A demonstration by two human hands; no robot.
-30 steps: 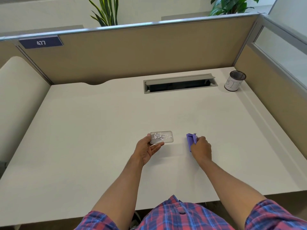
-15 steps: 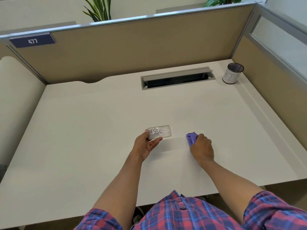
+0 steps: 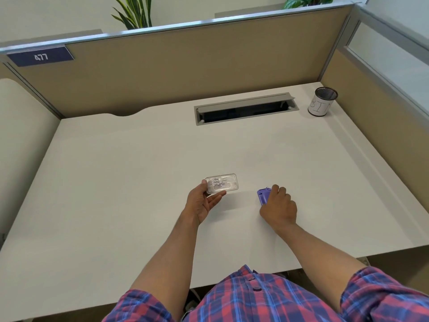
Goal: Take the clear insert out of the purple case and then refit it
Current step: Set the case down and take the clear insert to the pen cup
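Observation:
The clear insert (image 3: 222, 186), a flat see-through rectangle with white flecks, is out of the case and held by its left end in my left hand (image 3: 204, 203), just above the white desk (image 3: 116, 182). To its right the purple case (image 3: 263, 195) rests on the desk under my right hand (image 3: 278, 209), whose fingers curl over it and hide most of it. A gap of bare desk separates the insert from the case.
A mesh pen cup (image 3: 322, 101) with a white label stands at the back right corner. A grey cable slot (image 3: 246, 108) lies open at the back middle. Tan partition walls (image 3: 197, 66) enclose the desk at the back and right.
Both hands keep their hold. The left hand has lifted and tilted the insert slightly; the case stays in place. The view has shifted a little.

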